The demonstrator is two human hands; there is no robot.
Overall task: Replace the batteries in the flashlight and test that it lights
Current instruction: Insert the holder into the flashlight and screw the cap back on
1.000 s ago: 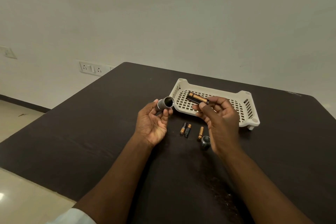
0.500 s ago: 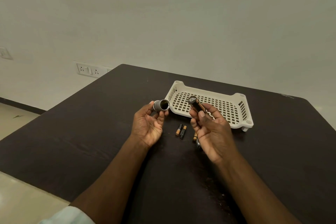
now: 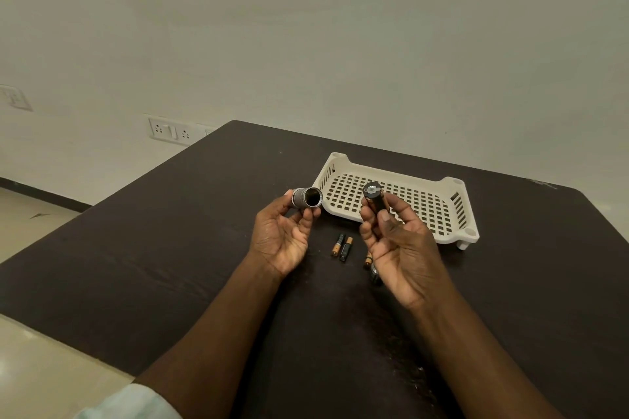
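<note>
My left hand [image 3: 285,237] pinches the grey flashlight body [image 3: 307,197] at its fingertips, its open end facing me and to the right. My right hand [image 3: 396,245] holds the black battery holder [image 3: 374,200] upright, its round end with a metal contact showing on top, orange cells visible along its side. The two are apart by about a hand's width. Two loose batteries [image 3: 342,246] lie side by side on the dark table between my hands. A third battery [image 3: 368,258] and the flashlight's end cap [image 3: 374,271] lie partly hidden behind my right hand.
A white slotted plastic tray [image 3: 452,211] stands on the dark table [image 3: 170,265] just behind my hands. The table's left edge drops to a tiled floor. Wall sockets [image 3: 169,131] sit on the wall at the left.
My right hand has turned the battery holder from lying sideways to standing upright with its end toward me. Both hands have drifted slightly left; the flashlight body stays in my left hand.
</note>
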